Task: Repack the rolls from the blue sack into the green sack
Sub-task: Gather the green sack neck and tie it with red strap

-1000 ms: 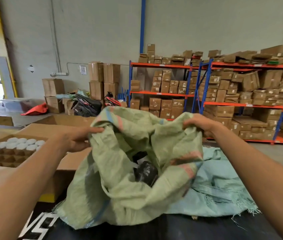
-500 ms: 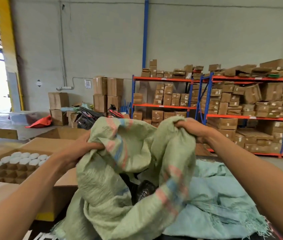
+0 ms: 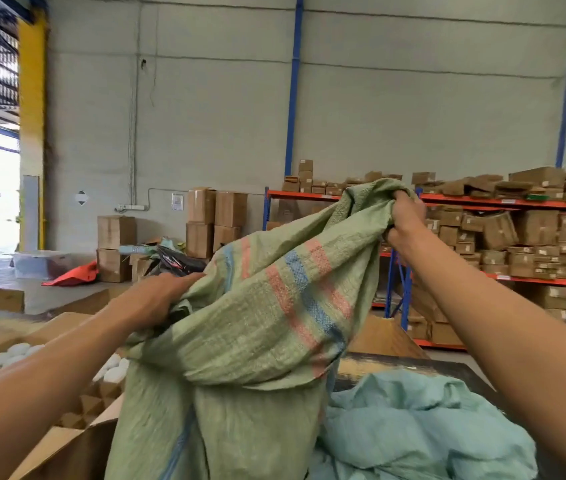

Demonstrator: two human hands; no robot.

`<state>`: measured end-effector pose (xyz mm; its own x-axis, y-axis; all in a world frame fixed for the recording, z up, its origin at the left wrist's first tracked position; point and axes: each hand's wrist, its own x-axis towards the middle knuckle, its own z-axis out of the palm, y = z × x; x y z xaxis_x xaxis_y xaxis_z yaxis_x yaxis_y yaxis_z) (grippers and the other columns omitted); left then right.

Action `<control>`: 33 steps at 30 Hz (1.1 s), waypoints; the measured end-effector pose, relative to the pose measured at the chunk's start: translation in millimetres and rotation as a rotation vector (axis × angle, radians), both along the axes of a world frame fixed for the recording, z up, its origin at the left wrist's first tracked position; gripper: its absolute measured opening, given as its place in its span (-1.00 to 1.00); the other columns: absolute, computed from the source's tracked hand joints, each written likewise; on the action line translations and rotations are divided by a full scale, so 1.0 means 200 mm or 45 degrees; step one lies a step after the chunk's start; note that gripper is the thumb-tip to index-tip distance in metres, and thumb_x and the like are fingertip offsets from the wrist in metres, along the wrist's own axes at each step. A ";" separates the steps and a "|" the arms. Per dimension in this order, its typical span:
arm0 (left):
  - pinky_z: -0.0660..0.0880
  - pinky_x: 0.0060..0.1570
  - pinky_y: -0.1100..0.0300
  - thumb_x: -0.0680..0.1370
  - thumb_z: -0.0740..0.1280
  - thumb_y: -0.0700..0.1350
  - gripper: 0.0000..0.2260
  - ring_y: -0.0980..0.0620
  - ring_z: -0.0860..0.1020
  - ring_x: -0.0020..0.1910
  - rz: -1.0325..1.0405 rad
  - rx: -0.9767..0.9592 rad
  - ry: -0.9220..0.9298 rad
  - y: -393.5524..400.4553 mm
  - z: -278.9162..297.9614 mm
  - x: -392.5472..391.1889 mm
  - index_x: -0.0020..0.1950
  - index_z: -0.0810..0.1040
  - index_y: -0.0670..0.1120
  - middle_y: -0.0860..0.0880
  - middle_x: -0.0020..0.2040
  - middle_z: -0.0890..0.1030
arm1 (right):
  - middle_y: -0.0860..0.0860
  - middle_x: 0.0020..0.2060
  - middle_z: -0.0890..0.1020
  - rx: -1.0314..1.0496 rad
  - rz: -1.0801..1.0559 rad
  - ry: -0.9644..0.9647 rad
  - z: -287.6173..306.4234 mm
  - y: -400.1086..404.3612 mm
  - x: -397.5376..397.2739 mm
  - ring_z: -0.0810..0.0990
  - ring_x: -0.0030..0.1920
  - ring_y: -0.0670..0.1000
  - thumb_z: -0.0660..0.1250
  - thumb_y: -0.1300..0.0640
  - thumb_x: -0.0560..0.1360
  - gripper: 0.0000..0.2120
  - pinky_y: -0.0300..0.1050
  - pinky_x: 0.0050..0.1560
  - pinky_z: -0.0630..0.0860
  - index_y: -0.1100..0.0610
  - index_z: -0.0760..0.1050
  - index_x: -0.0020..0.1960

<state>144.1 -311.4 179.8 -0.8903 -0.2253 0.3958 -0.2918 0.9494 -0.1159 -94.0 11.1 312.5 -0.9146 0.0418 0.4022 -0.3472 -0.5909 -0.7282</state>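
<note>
Green sack [image 3: 267, 306] mouth now hoisted higher, right hand [image 3: 404, 220] above left hand [image 3: 160, 296]

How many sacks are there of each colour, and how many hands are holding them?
Green sack: 1, gripped at its top edge by both the left hand and the right hand
Blue sack: 1, lying crumpled with no hand on it
Hands: 2
Total: 2 sacks, 2 hands

two bare forearms, no sleeves visible; left hand [image 3: 160, 299] and right hand [image 3: 404, 220] ungloved.
</note>
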 end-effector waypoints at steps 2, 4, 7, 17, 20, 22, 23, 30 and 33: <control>0.57 0.04 0.03 0.47 0.39 -0.01 -0.39 0.00 0.61 0.00 -0.071 0.095 0.203 -0.06 0.01 -0.01 0.47 0.25 0.22 0.00 0.14 0.65 | 0.08 -0.10 0.65 -0.025 -0.039 -0.008 0.03 0.05 -0.03 0.66 -0.10 0.07 0.18 0.29 0.61 -0.82 -0.02 -0.06 0.62 0.16 0.54 0.09; 0.55 0.06 0.01 0.42 0.41 0.04 -0.47 -0.08 0.61 0.05 -0.096 0.193 0.369 -0.09 0.04 0.00 0.38 0.39 0.16 -0.03 0.14 0.66 | 0.07 -0.11 0.64 -0.064 -0.083 -0.026 0.04 0.11 -0.06 0.65 -0.09 0.07 0.16 0.29 0.62 -0.78 -0.01 -0.02 0.61 0.17 0.53 0.18; 0.47 -0.04 0.09 0.40 0.49 -0.05 -0.61 -0.15 0.61 0.03 -0.143 0.271 0.538 -0.12 0.11 -0.02 0.21 0.55 0.00 -0.11 0.07 0.67 | 0.04 -0.15 0.63 -0.136 -0.154 -0.024 0.06 0.20 -0.09 0.64 -0.13 0.04 0.14 0.31 0.61 -0.77 -0.09 -0.17 0.63 0.18 0.51 0.16; 0.35 -0.27 0.09 0.42 0.45 -0.24 -0.71 -0.21 0.59 -0.17 -0.305 0.088 0.870 0.07 0.31 -0.10 0.08 0.50 -0.05 -0.17 -0.14 0.66 | 0.03 0.00 0.65 -0.080 -0.436 0.015 0.12 0.51 -0.01 0.64 -0.09 -0.03 0.18 0.24 0.57 -0.69 -0.17 -0.10 0.58 0.22 0.54 0.26; 0.44 -0.23 0.05 0.41 0.49 -0.22 -0.66 -0.20 0.59 -0.16 -0.366 0.076 0.910 0.14 0.35 -0.13 0.10 0.48 -0.01 -0.15 -0.13 0.65 | 0.02 -0.15 0.61 -0.067 -0.472 -0.013 0.09 0.63 0.00 0.58 -0.19 -0.03 0.18 0.22 0.58 -0.80 -0.18 -0.21 0.52 0.11 0.53 -0.14; 0.49 -0.19 0.00 0.38 0.52 -0.20 -0.60 -0.21 0.60 -0.14 -0.391 0.102 0.928 0.18 0.39 -0.14 0.14 0.48 0.00 -0.16 -0.11 0.66 | 0.06 -0.10 0.65 -0.125 -0.472 -0.040 0.09 0.72 0.02 0.61 -0.12 0.03 0.20 0.18 0.57 -0.80 -0.10 -0.11 0.56 0.08 0.50 -0.20; 0.50 -0.19 0.00 0.36 0.53 -0.20 -0.58 -0.20 0.60 -0.13 -0.405 0.123 0.947 0.20 0.41 -0.14 0.15 0.49 0.00 -0.16 -0.10 0.66 | 0.06 -0.09 0.65 -0.153 -0.474 -0.048 0.10 0.76 0.03 0.62 -0.11 0.03 0.21 0.17 0.57 -0.81 -0.08 -0.06 0.58 0.07 0.49 -0.20; 0.39 -0.19 0.19 0.35 0.48 -0.32 -0.59 -0.02 0.55 -0.14 -0.437 0.232 1.153 0.36 0.58 -0.08 -0.03 0.46 0.13 0.01 -0.20 0.54 | 0.04 -0.13 0.65 -0.303 -0.371 -0.002 0.26 0.95 0.16 0.69 -0.03 0.09 0.26 0.11 0.60 -0.85 0.07 0.04 0.64 0.10 0.48 -0.14; 0.37 -0.19 0.33 0.37 0.43 -0.38 -0.62 0.05 0.49 -0.10 -0.450 0.256 1.296 0.44 0.66 -0.07 -0.01 0.52 0.06 -0.08 -0.15 0.58 | 0.09 -0.06 0.69 -0.263 -0.385 0.021 0.30 1.02 0.16 0.70 -0.02 0.11 0.29 0.10 0.57 -0.87 0.13 0.05 0.64 0.12 0.52 -0.11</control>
